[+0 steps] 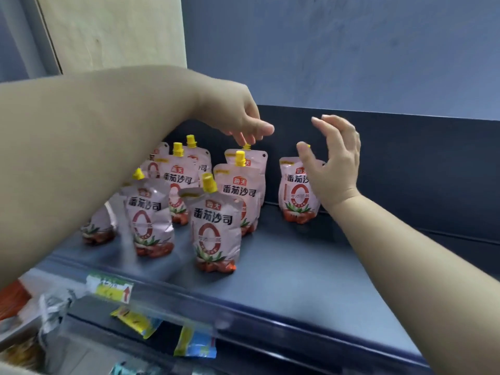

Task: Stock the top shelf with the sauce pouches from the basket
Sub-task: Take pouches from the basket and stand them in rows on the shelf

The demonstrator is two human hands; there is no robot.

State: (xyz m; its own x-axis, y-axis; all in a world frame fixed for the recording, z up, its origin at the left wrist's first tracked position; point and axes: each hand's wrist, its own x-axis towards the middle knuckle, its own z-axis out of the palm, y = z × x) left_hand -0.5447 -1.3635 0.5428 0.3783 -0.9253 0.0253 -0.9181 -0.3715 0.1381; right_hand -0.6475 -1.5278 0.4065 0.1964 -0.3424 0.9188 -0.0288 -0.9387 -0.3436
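— Where are the sauce pouches (177, 182)?
— They stand upright on the top shelf (297, 269). Most form a cluster at the left, with the front pouch (216, 226) nearest the edge. A lone pouch (295, 196) stands apart on the right, close to the back wall.
— And the left hand?
— The left hand (243, 117) reaches over the cluster. Its fingertips point down onto the yellow cap (246, 146) of a far pouch (255, 161), and the thumb sticks out to the right. Whether it pinches the cap cannot be told.
— The right hand?
— The right hand (335, 163) is just in front of the lone pouch, fingers spread apart, holding nothing.
— Anything else?
— A price tag (111, 288) sits on the shelf's near edge, with small packets (138, 322) below it.
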